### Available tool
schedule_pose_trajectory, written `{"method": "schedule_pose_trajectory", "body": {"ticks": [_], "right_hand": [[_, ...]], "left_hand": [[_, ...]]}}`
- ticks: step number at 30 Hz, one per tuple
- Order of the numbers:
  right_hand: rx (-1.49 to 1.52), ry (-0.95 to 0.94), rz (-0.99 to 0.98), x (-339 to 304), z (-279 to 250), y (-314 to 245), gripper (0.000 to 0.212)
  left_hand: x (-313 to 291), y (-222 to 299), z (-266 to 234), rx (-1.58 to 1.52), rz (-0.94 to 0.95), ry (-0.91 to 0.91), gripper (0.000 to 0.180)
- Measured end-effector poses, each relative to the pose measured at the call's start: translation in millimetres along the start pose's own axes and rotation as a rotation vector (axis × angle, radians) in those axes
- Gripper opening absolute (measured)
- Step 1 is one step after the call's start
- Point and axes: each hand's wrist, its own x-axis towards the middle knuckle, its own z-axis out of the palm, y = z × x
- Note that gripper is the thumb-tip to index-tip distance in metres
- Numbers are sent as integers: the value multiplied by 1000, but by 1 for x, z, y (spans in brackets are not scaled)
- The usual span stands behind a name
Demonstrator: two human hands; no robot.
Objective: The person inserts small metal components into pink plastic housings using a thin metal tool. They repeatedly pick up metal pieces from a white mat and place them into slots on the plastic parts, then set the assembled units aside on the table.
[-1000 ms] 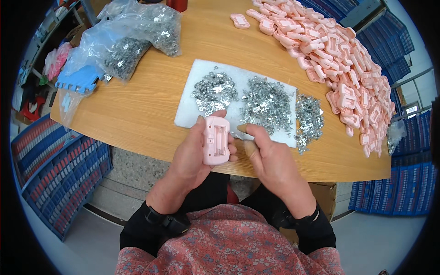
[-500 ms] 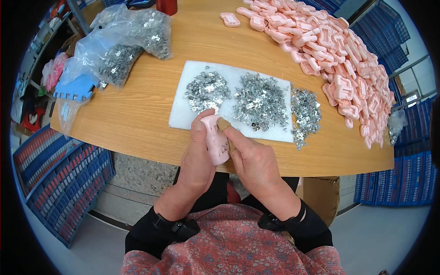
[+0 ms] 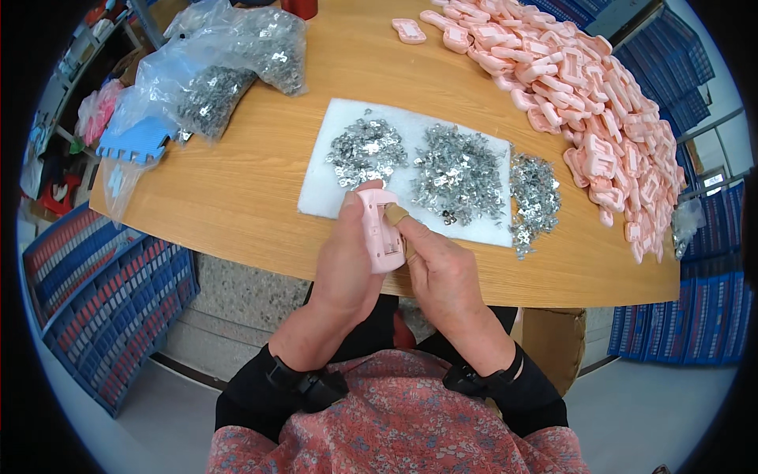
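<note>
My left hand (image 3: pixel 348 251) is closed around a pink plastic casing (image 3: pixel 387 258), held tilted just above the table's near edge. The casing's face with rectangular cut-outs is turned up toward me. My right hand (image 3: pixel 447 278) grips the casing from its right side, and its thumb, in a tan finger cover (image 3: pixel 396 213), presses at the upper cut-out. The right fingers are curled and partly hidden, so any small part under the thumb cannot be seen. Just beyond lies a white foam sheet (image 3: pixel 317 189) with a left heap (image 3: pixel 367 150) and a middle heap (image 3: pixel 459 174) of small silvery metal clips.
Another clip heap (image 3: pixel 534 201) lies on the wooden table (image 3: pixel 237 189) at the foam's right edge. A large pile of pink casings (image 3: pixel 584 103) covers the far right. Clear bags of clips (image 3: pixel 213 99) and a blue foam piece (image 3: pixel 136 142) sit at left. Blue racks (image 3: pixel 118 308) stand beside the table.
The casing has turned in my hands, so its cut-out face shows more fully. My right thumb stays at its upper part. The whole view has shifted slightly.
</note>
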Motion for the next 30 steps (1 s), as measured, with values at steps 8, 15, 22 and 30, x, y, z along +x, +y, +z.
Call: {"method": "schedule_pose_trajectory", "body": {"ticks": [8, 15, 22, 30], "right_hand": [[176, 47, 64, 0, 3, 1, 35], [155, -196, 320, 3, -23, -10, 49], [57, -229, 324, 9, -25, -22, 48], [104, -185, 279, 5, -25, -16, 46]], "left_hand": [[1, 0, 6, -4, 7, 1, 44], [5, 5, 1, 79, 18, -122, 46], [1, -8, 6, 245, 109, -51, 49], [5, -2, 10, 154, 75, -60, 51]]}}
